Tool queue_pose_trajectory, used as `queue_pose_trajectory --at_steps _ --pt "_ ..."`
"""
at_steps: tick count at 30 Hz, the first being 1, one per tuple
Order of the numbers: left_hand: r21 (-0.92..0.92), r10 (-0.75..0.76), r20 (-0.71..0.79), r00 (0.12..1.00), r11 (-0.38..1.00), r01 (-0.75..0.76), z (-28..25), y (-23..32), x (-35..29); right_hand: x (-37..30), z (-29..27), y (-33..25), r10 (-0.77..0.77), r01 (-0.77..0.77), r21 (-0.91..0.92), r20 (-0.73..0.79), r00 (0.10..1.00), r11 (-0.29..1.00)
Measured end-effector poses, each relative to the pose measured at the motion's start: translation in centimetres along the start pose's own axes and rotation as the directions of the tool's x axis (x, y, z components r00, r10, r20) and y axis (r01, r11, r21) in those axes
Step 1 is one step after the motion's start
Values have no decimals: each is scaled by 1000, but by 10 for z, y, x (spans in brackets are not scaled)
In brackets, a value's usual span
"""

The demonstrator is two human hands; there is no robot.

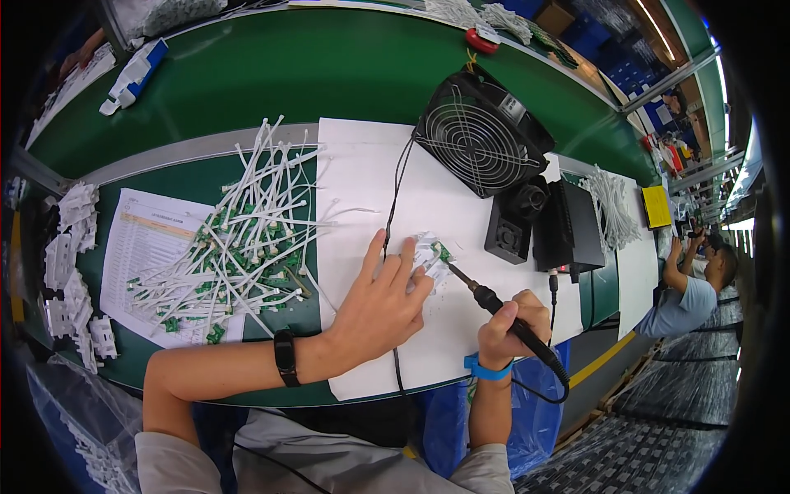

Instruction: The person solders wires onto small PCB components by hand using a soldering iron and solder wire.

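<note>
The largest thing is the green table (189,173), and over its middle part lies a white sheet (366,173). On the left of this sheet is a wide pile (247,239) of white cables with small green boards, and some cable ends reach over onto the sheet. The black fan (473,140) stands at the far side, tilted, with its round wire guard facing toward the person. A printed paper (148,239) lies partly under the pile, and white plastic pieces (74,263) are stacked along the left end of the table. To the right, near the fan, stands a black box (568,226), with a smaller black blower (510,230) just beside it. The left hand (383,305) is palm down over the sheet, its fingers somewhat spread and the thumb side at the white part; I cannot tell whether it pinches this part or only presses it. The right hand (510,325) is closed around the handle of the iron (490,299), whose tip points to the left and away from the person. The white part (424,255) is on the sheet, between the left fingertips and the iron. Smallest is the green board (444,253) at its right side; the iron tip is very near, but whether they touch is not clear.
</note>
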State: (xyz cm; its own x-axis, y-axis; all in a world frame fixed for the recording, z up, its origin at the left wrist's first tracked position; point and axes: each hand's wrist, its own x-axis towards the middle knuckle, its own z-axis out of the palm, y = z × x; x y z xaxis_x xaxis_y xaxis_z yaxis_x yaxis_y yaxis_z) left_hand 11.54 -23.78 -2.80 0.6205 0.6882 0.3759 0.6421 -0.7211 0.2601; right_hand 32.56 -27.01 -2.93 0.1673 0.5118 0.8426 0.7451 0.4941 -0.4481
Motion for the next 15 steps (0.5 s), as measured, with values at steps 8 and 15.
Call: queue_pose_trajectory --at_steps 8,15 --pt "7 1 -1 1000 1000 -1 1 0 -1 1 1 0 -22 22 11 -17 1000 1000" --pt "82 20 -9 1000 996 -19 5 1 -4 3 0 -6 19 -9 70 -145 989 998"
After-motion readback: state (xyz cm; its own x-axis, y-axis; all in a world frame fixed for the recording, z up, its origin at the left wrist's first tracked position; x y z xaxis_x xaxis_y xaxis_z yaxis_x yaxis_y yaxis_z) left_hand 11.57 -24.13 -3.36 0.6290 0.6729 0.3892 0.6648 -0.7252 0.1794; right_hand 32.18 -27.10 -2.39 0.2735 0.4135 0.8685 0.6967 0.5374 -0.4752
